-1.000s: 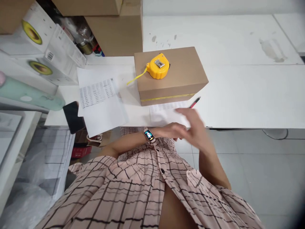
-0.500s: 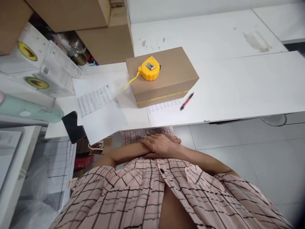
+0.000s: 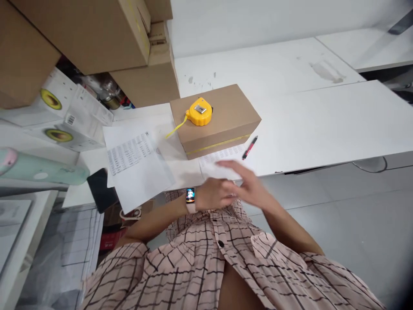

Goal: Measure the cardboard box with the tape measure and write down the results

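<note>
In front of my lap, just off the desk edge, my left hand (image 3: pixel 211 194) is curled closed, back of the hand up, with a lit smartwatch (image 3: pixel 190 197) on its wrist. My right hand (image 3: pixel 250 186) is beside and partly over it, index finger stretched out and somewhat blurred. The hands touch or overlap; nothing shows in either. Beyond them a closed cardboard box (image 3: pixel 219 116) rests on the desk, carrying a yellow tape measure (image 3: pixel 200 113) with a yellow strap. A red and black pen (image 3: pixel 250 147) lies on the desk near the box's front right corner.
A printed sheet (image 3: pixel 222 157) lies partly under the box. More papers (image 3: pixel 138 172) and a dark phone (image 3: pixel 101 189) are at left, near a mint bottle (image 3: pixel 48 168). Cartons (image 3: pixel 145 77) and white avocado-printed boxes (image 3: pixel 74 120) are stacked at back left. The desk edge (image 3: pixel 322 165) runs across.
My hands were folded together on my lap. They have come apart and risen toward the desk edge, and the watch now shows. The view has tilted, so the desk sits lower.
</note>
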The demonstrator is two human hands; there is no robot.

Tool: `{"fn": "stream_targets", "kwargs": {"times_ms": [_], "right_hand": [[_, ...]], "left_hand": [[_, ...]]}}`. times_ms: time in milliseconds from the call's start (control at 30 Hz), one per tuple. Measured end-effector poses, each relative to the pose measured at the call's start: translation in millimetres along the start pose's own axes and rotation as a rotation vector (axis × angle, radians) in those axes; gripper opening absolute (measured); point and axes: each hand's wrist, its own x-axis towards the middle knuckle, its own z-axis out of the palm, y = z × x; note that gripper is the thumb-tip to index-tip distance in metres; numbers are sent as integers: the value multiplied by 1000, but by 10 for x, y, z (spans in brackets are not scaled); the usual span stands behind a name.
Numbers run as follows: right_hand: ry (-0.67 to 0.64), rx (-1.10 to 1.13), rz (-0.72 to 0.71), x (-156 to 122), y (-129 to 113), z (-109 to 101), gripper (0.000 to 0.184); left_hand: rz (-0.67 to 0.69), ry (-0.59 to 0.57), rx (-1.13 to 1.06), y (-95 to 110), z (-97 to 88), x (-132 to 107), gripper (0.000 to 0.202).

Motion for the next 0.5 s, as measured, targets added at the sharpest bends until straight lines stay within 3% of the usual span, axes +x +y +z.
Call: {"fn": "stream_targets", "kwargs": {"times_ms": [33,100,167,200,333,400,500], "right_hand": [[217,-72,26,94,81,-138,45],[569,-262,105,314,301,-372,44],[705,-384,192,533,562,-513,49],[715,-408,216,627,688,-543,52],[633,-344,203,808,1020,-453,54],[616,-327,193,801,1042,-378,53],[680,-368,212,779,895,-355,51]], "left_hand": [[91,49,19,33,-254,14,19],[237,385,107,117,-686,122,21],[293,683,226,177,-974,334,31],[289,755,276,182,-1064,467,40],[199,690,344,59,-1189,978,77],[139,659,315,-15,-1194,1120,81],[94,671,166,-33,-1205,1141,75]]}}
